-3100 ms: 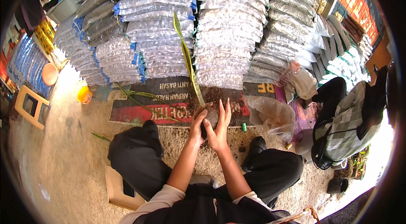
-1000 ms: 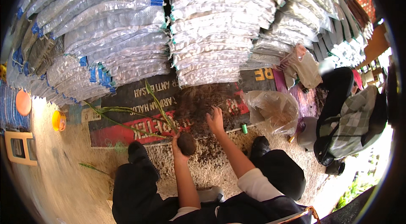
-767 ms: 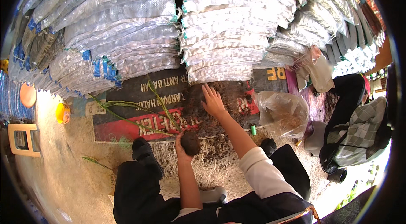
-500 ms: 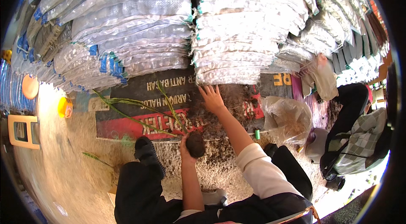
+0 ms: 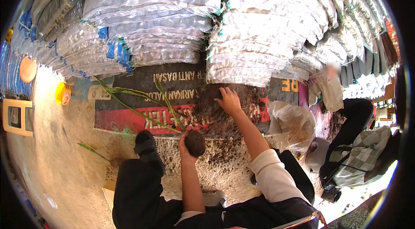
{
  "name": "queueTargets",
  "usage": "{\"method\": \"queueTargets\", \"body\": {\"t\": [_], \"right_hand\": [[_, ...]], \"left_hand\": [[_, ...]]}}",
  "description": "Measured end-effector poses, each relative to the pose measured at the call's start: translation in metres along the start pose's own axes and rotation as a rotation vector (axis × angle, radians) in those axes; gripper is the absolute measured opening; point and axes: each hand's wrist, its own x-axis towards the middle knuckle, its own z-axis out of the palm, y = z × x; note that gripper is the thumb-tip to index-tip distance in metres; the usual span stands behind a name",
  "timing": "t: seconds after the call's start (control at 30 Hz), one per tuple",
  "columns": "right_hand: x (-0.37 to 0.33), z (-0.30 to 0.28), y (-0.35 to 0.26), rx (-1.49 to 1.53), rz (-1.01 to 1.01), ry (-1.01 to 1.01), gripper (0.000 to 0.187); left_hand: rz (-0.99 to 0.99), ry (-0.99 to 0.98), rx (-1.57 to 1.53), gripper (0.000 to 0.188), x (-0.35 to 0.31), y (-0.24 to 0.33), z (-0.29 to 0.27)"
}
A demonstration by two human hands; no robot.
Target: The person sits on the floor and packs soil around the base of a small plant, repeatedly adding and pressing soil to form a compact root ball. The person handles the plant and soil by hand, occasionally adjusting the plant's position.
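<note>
My left hand point(image 5: 186, 147) is closed around a plant with a dark, rounded root ball point(image 5: 195, 143), held above the near edge of the printed sheet. Its long, narrow green leaves point(image 5: 137, 110) with pale yellow edges stretch away to the far left over the sheet. Farther forward, my right hand point(image 5: 230, 101) rests at a patch of loose dark soil point(image 5: 208, 104) with its fingers apart and nothing seen in them. That soil lies on the black and red printed sheet point(image 5: 119, 118), near the foot of the stacked sacks.
Tall stacks of filled whitish sacks point(image 5: 246, 34) line the far side. Right of the soil sits a clear plastic bag point(image 5: 292, 125), with another person point(image 5: 361, 155) beyond. On the left are a yellow tub point(image 5: 63, 93), a pale stool point(image 5: 17, 117) and a loose leaf point(image 5: 93, 150).
The view has shifted a little. My right hand has moved slightly rightward over the soil, while my left keeps hold of the plant and the root ball looks somewhat turned.
</note>
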Motion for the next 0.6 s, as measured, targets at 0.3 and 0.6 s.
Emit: {"method": "queueTargets", "body": {"t": [0.3,0.6], "right_hand": [[-0.033,-0.022,0.005,0.982,0.651,0.100,0.059],[-0.076,-0.036,0.052,1.214,0.937,0.280,0.056]], "left_hand": [[0.021,-0.086,-0.009,0.030,-0.006,-0.001,0.008],[0.006,-0.074,-0.044,0.031,-0.003,-0.004,0.006]]}}
